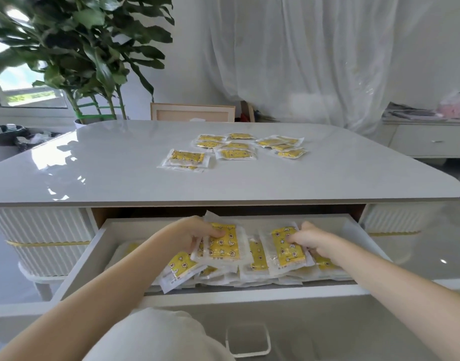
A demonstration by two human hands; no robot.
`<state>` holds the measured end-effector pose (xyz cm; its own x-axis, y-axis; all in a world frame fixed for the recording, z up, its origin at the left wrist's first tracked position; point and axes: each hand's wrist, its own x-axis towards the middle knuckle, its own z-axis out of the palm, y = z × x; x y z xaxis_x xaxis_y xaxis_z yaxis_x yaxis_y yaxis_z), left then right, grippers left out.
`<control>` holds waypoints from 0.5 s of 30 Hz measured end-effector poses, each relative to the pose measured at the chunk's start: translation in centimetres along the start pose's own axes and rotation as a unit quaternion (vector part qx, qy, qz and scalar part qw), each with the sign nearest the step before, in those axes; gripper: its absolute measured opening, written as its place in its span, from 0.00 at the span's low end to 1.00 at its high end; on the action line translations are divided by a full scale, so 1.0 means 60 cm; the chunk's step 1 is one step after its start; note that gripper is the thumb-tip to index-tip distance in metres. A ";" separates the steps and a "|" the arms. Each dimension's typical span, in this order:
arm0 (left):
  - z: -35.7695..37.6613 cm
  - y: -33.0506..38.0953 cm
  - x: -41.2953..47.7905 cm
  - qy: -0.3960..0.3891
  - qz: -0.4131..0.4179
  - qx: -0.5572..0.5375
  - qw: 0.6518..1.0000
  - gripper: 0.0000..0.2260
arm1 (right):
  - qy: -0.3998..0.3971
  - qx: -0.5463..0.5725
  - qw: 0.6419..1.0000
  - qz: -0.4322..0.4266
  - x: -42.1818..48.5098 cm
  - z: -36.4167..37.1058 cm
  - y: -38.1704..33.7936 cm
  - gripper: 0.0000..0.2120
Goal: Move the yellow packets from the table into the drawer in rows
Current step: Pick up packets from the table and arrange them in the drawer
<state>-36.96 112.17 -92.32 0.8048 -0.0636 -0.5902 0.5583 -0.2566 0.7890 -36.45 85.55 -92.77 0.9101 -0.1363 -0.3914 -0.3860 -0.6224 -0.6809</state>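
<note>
Left hand (197, 234): over the open drawer, thumb on top and fingers underneath, pinching a small stack of yellow patterned packets in clear plastic wrap (222, 246).
Right hand (311, 241): also over the drawer, fingers curled onto the top of another yellow packet (287, 248), gripping it at its right edge.
Held packets: side by side, tilted, near the middle of the drawer and just above the ones lying there.
White pull-out drawer (98, 256): open beneath the table edge.
Packets in the drawer (182, 264): many, overlapping and skewed along the bottom; no tidy row can be made out.
Packets on the table (236, 149): a loose cluster right of centre, 1 small pile at its left, the rest spread flat.
Glossy pale grey table with rounded corners (119, 165): stands directly above the drawer.
Behind: a large green leafy plant (80, 48) at the left, sheer white curtains (301, 61) across the back.
</note>
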 end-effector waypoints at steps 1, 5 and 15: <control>0.000 -0.002 0.010 -0.009 -0.006 -0.007 1.000 0.37 | 0.014 -0.016 1.000 -0.003 0.007 -0.003 0.008 0.12; 0.006 0.004 -0.001 -0.009 -0.008 -0.024 1.000 0.20 | 0.041 -0.144 0.989 -0.009 0.011 -0.007 0.020 0.18; -0.072 -0.008 -0.037 0.034 -0.017 -0.018 0.999 0.13 | -0.016 -0.312 0.918 -0.244 -0.038 0.044 -0.042 0.11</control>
<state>-38.13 116.58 -90.64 0.7961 0.0103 -0.6051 0.5919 -0.2221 0.7748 -37.98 89.45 -91.80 0.9430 0.2926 -0.1584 0.2374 -0.9253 -0.2957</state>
